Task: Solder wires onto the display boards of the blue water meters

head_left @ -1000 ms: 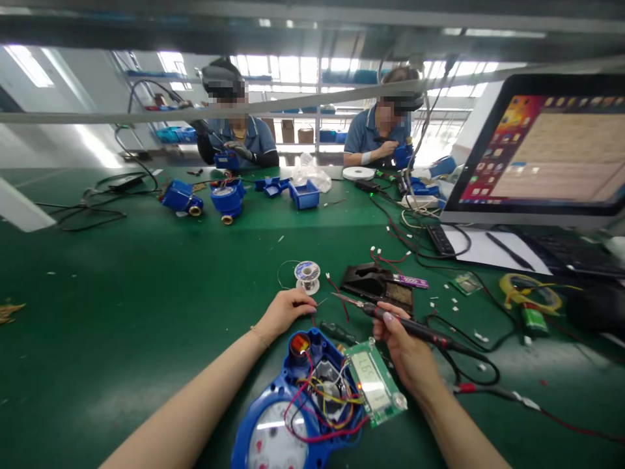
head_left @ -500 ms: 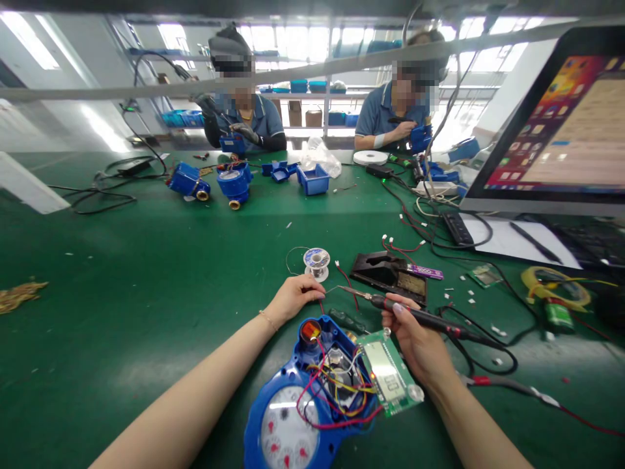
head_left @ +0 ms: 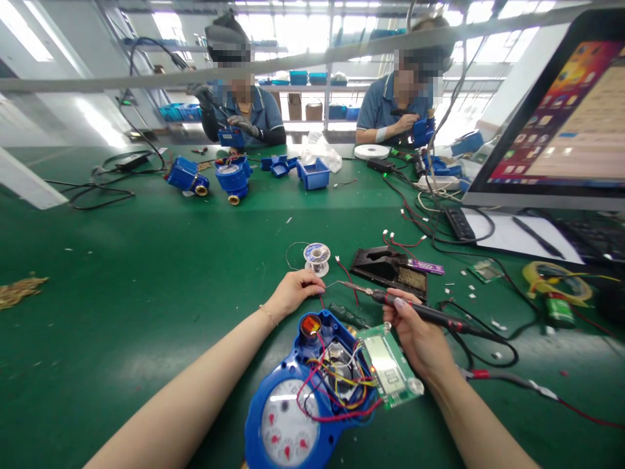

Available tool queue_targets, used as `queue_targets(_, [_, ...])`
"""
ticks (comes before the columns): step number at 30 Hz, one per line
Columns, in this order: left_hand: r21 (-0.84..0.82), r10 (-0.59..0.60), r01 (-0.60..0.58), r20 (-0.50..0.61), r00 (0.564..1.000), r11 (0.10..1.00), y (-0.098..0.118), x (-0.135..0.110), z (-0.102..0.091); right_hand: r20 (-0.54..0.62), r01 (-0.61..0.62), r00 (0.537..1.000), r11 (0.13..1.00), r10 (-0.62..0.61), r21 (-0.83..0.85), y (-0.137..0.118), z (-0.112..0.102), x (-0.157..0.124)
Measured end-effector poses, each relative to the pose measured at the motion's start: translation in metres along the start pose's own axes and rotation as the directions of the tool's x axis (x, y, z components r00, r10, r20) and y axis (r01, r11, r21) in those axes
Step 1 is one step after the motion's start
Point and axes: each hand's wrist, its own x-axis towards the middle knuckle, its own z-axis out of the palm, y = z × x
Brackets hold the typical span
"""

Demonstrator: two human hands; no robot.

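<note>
My left hand (head_left: 299, 290) is closed in a pinch on a thin solder wire (head_left: 332, 284), whose free end reaches the tip of the soldering iron (head_left: 420, 312). Held like a pen, the iron lies in my right hand (head_left: 415, 335) and points left. Just behind my left fingers stands the solder spool (head_left: 317, 259). A red wire runs down from under those fingertips. Below both hands sits a blue water meter (head_left: 258, 407) with its wiring compartment uncovered. Coloured wires link it to a green circuit board (head_left: 390, 374) with a display, resting tilted at its right edge.
Behind the iron is a black soldering stand (head_left: 374, 264). A dark green tool (head_left: 346, 315) lies behind the meter. Cables and a monitor (head_left: 561, 124) occupy the right. Across the table two people handle blue parts, near more blue meters (head_left: 233, 179) and a blue bin (head_left: 314, 174).
The whole view has shifted slightly, so the scene sits a little higher in the picture. Both hands keep their grips, with the iron tip still at the solder wire.
</note>
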Motion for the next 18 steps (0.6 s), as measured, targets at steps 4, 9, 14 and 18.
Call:
queue_targets(4, [0.002, -0.009, 0.009, 0.007, 1.0, 1.0, -0.0002, 0.0006, 0.0, 0.004, -0.006, 1.0, 1.0, 0.006, 0.008, 0.0006, -0.0007, 0.0005])
queue_targets(9, [-0.001, -0.018, 0.018, 0.012, 1.0, 1.0, 0.0, 0.0006, -0.0002, 0.006, -0.007, 1.0, 1.0, 0.007, 0.017, 0.0007, -0.002, 0.0005])
queue_targets(14, [-0.01, -0.033, 0.034, 0.011, 0.999, 0.999, 0.0014, 0.0005, -0.0004, -0.015, -0.004, 1.0, 0.999, 0.005, 0.045, -0.0011, -0.0035, -0.0007])
queue_targets(18, [0.002, -0.083, 0.083, 0.007, 0.996, 0.997, -0.0018, 0.002, -0.0001, -0.027, -0.007, 1.0, 0.995, 0.01, 0.099, 0.0016, -0.008, 0.0046])
